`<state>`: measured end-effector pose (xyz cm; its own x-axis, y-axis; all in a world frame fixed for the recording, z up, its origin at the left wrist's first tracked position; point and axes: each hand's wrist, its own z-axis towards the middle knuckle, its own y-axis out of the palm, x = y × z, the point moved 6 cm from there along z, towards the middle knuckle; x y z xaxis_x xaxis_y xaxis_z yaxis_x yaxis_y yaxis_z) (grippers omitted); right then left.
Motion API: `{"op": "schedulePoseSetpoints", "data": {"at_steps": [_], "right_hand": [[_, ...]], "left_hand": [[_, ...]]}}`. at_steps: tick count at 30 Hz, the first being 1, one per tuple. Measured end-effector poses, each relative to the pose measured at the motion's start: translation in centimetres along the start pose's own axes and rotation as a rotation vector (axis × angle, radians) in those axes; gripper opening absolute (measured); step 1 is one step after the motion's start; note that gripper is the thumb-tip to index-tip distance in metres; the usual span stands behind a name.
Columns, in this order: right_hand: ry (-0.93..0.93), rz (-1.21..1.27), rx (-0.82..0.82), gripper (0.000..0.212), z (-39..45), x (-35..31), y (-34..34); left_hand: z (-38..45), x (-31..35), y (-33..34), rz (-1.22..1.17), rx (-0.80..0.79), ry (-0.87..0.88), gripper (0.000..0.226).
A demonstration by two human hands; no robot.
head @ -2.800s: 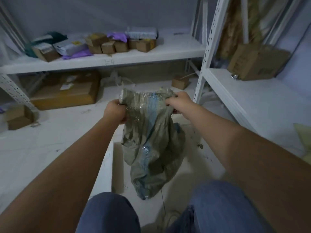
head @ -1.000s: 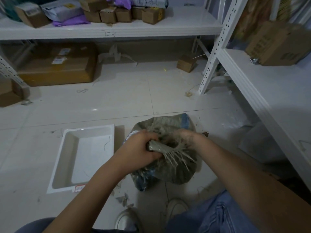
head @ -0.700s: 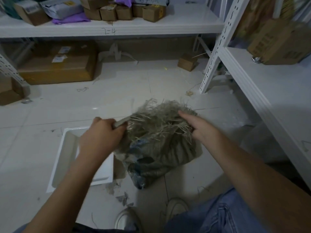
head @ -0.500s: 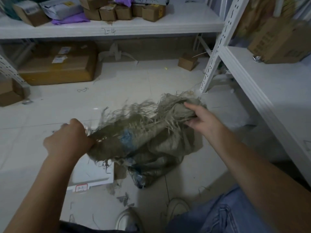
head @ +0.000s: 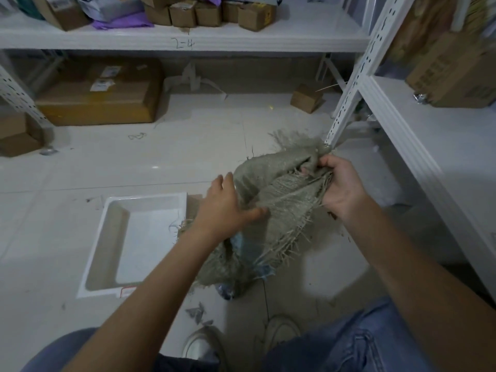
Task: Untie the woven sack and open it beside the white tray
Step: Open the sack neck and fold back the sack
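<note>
A grey-green woven sack (head: 279,210) with frayed edges and a blue patch rests on the floor, just right of the white tray (head: 134,237). My right hand (head: 339,187) grips the far right edge of the sack's mouth and holds it up. My left hand (head: 226,208) lies on the left side of the mouth with its fingers spread, thumb pressing into the fabric. The mouth gapes a little between my hands. The sack's inside is hidden.
A white metal shelf (head: 418,146) runs along the right, its upright post (head: 346,103) just behind the sack. Another shelf (head: 188,38) with small cartons spans the back. A big cardboard box (head: 102,95) sits under it. My shoes (head: 204,347) and knees are below.
The sack's mouth, stretched wide between both hands, has slackened. My left hand let go of the left edge and moved right onto the fabric. My right hand kept its grip.
</note>
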<state>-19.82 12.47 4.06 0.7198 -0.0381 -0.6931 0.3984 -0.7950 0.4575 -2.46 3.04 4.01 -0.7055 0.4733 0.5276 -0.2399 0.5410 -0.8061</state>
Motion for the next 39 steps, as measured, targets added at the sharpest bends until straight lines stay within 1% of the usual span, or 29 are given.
{"op": "schedulePoseSetpoints", "data": {"at_steps": [2,4,6,7,8,9,10,11,12,13,14,15,16,17,18,19,20,21,23,24,26,28,29,30,32,34,36,37,39], "right_hand": [[0.023,-0.035,-0.024,0.031,-0.2,-0.1,0.2],[0.052,-0.084,0.006,0.03,0.0,-0.5,-0.4],[0.064,-0.199,0.105,0.025,0.3,-0.9,-2.1],[0.066,-0.322,0.169,0.022,0.3,-1.2,-3.0],[0.058,-0.5,0.245,0.029,0.5,-1.5,-4.1],[0.039,-0.725,0.34,0.049,0.6,-2.1,-5.2],[-0.014,-0.983,0.476,0.07,0.5,-2.9,-6.2],[-0.116,-1.255,0.61,0.082,-0.1,-4.1,-6.4],[-0.277,-1.466,0.709,0.085,-0.9,-5.0,-5.7],[-0.471,-1.612,0.736,0.08,-1.7,-5.6,-4.3],[-0.654,-1.698,0.674,0.074,-2.0,-5.4,-2.5],[-0.76,-1.766,0.526,0.069,-1.7,-4.3,-0.7],[-0.77,-1.835,0.33,0.067,-0.6,-2.3,0.4],[-0.693,-1.915,0.135,0.068,0.9,0.4,1.1],[-0.558,-1.989,-0.026,0.073,2.5,3.4,1.0],[-0.407,-2.062,-0.141,0.079,3.8,6.2,0.5],[-0.279,-2.136,-0.215,0.086,5.0,8.6,-0.3],[-0.194,-2.208,-0.264,0.092,6.0,10.4,-1.1],[-0.126,-2.309,-0.312,0.103,7.8,12.3,-2.3],[-0.097,-2.337,-0.329,0.106,8.6,12.8,-2.6],[-0.089,-2.409,-0.391,0.11,9.6,13.2,-2.6],[-0.184,-2.497,-0.441,0.112,10.1,13.4,-2.5],[-0.223,-2.525,-0.434,0.112,10.4,13.5,-2.7],[-0.235,-2.519,-0.393,0.111,10.7,13.5,-3.2],[-0.17,-2.41,-0.266,0.109,11.8,13.9,-5.1],[-0.094,-2.306,-0.193,0.104,12.5,14.6,-6.9],[-0.107,-2.256,-0.191,0.09,12.7,15.1,-8.1],[-0.135,-2.237,-0.193,0.077,12.7,15.2,-8.5],[-0.173,-2.154,-0.179,0.038,12.6,15.1,-9.0]], "left_hand": [[1.4,-2.2,2.4,0.125,-0.05,-0.102,0.102],[2.1,-5.1,4.4,0.125,-0.087,-0.245,0.091],[1.7,-7.4,6.5,0.104,-0.118,-0.33,0.068],[1.4,-8.2,7.5,0.116,-0.133,-0.336,0.051],[1.1,-8.8,8.5,0.135,-0.138,-0.336,0.039],[1.0,-9.3,9.2,0.15,-0.139,-0.33,0.032],[0.9,-9.3,9.6,0.16,-0.144,-0.316,0.029],[0.9,-9.1,9.9,0.169,-0.149,-0.29,0.028],[1.1,-8.6,9.9,0.182,-0.143,-0.255,0.027],[1.4,-8.1,9.8,0.2,-0.131,-0.222,0.027],[1.7,-7.7,9.7,0.224,-0.123,-0.193,0.028],[1.9,-7.4,9.7,0.247,-0.126,-0.168,0.029],[2.2,-7.3,9.7,0.269,-0.139,-0.144,0.032],[2.4,-7.3,9.7,0.298,-0.161,-0.12,0.037],[2.5,-7.5,9.7,0.342,-0.193,-0.093,0.044],[2.6,-7.7,9.8,0.404,-0.237,-0.054,0.052],[2.6,-7.8,9.8,0.474,-0.286,0.002,0.059],[2.7,-7.7,9.8,0.544,-0.335,0.072,0.065],[2.7,-7.3,9.7,0.676,-0.405,0.224,0.069],[2.7,-7.1,9.7,0.734,-0.432,0.288,0.067],[3.1,-7.3,9.9,0.821,-0.489,0.344,0.058],[3.9,-7.7,10.4,0.887,-0.537,0.31,0.05],[4.4,-7.8,10.7,0.899,-0.548,0.277,0.05],[5.0,-7.8,11.1,0.896,-0.542,0.242,0.053],[5.9,-7.5,12.2,0.916,-0.473,0.195,0.064],[6.5,-7.6,13.7,0.962,-0.378,0.156,0.069],[6.4,-8.2,15.1,0.94,-0.299,0.123,0.06],[6.3,-8.6,15.5,0.905,-0.269,0.101,0.054],[6.4,-9.8,15.8,0.827,-0.211,0.07,0.054]]}}
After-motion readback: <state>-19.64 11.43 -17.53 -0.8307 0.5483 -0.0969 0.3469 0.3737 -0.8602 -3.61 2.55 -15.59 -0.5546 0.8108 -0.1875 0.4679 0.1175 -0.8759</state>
